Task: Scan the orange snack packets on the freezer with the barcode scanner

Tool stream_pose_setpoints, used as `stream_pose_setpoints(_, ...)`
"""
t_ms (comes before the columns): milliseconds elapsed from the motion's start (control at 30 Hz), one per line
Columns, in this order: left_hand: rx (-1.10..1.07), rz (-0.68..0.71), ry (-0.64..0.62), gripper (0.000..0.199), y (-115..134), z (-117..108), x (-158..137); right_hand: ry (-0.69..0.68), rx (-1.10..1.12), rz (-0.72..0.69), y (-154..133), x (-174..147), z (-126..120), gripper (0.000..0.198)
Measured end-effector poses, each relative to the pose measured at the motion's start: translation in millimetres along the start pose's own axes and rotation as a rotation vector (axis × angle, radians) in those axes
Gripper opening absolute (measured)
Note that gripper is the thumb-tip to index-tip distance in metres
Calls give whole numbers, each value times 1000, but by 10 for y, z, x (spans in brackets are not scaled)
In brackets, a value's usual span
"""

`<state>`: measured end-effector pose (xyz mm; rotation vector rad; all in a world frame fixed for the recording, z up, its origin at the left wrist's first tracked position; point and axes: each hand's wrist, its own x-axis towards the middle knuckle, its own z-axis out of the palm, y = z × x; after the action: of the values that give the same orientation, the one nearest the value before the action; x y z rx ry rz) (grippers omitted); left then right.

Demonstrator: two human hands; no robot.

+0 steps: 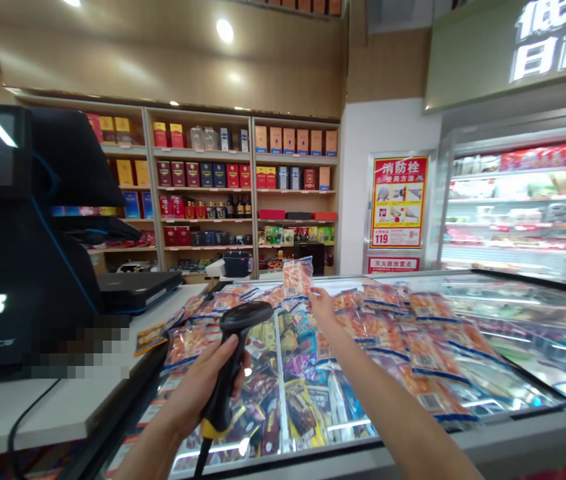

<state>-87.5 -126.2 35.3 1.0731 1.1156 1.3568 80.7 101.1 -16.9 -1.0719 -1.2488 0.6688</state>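
Note:
My left hand is wrapped round the handle of a black and yellow barcode scanner, whose cord hangs down below. Farther out, my right hand pinches the edge of a clear plastic packet with orange-pink contents and a white barcode label. The packet is held upright, with its label facing me, a little beyond the scanner head. Similar packets lie on the glass freezer top to the right and to the left of my hands.
Under the glass of the chest freezer are colourful packaged goods. A white counter with a black checkout terminal stands at the left. Behind are shelves of boxes and bottles, and a lit refrigerated case at the right.

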Motion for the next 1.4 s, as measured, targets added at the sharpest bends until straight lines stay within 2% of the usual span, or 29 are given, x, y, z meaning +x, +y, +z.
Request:
stream_pose_setpoints(100,17,20,-22,31,2,55,63,95,54,30,-40,111,-310,32)
stream_pose_setpoints(300,39,39,-51,33,-39,196,164,348,-157,-62,-15,391,-1155,35)
stream_pose_setpoints(433,-19,37,-74,31,-78,264,241,512,-348,24,40,534,-1764,38)
stream_pose_setpoints(533,-43,39,-86,29,-115,312,299,583,-506,116,92,576,-2122,39)
stream_pose_setpoints(667,-39,32,-91,28,-156,366,347,551,-635,222,131,567,-2385,38)
stream_pose_setpoints(800,-45,33,-72,29,-196,319,377,528,-794,243,92,539,-2469,40)
stream_pose_setpoints(1033,-54,-33,2,31,-225,66,403,299,-1059,261,43,562,-2644,48)
stream_pose_setpoints(1067,-61,-31,2,31,-225,39,405,283,-1074,268,23,570,-2663,46)
stream_pose_setpoints(1133,-62,-21,10,31,-229,-8,414,335,-1079,227,-59,592,-2624,43)
stream_pose_setpoints(1200,-59,-10,39,31,-240,-54,429,437,-1051,72,-188,620,-2421,41)
stream_pose_setpoints(1267,-48,-16,60,32,-257,-106,447,444,-979,-161,-314,646,-2021,37)
stream_pose_setpoints(1333,-40,-19,57,33,-278,-166,464,297,-851,-306,-372,659,-1466,32)
stream_pose_setpoints(1400,-33,-20,49,33,-302,-232,474,106,-762,-329,-320,659,-853,31)
